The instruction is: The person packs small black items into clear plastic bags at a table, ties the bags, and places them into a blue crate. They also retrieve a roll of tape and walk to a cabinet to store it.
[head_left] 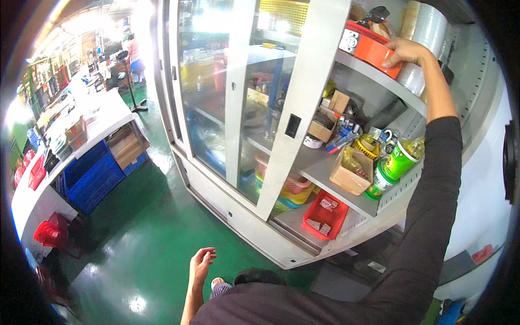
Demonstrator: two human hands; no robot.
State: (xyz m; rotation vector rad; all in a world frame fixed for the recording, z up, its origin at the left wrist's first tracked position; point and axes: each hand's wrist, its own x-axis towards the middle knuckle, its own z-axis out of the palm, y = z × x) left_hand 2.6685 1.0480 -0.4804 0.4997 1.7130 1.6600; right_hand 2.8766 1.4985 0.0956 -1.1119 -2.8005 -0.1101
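On the upper shelf of a cabinet, my right hand (407, 53) grips the front corner of a red-orange basket (374, 50), thumb on its outer face and fingers over the rim. Dark and brown items stick up out of the basket, too jumbled to name. Clear plastic-film rolls (430, 24) stand upright just behind that hand. Low over the green floor, my left hand (202, 262) hangs with loosely bent fingers and nothing visible in it.
On the middle shelf sit a small cardboard box (351, 176), green tubs (400, 161), markers (342, 138) and a yellow basket (366, 146). A red tray (325, 214) lies on the bottom shelf. Sliding glass doors (216, 92) cover the cabinet's left. Blue crates (92, 176) stand under a white table (103, 116).
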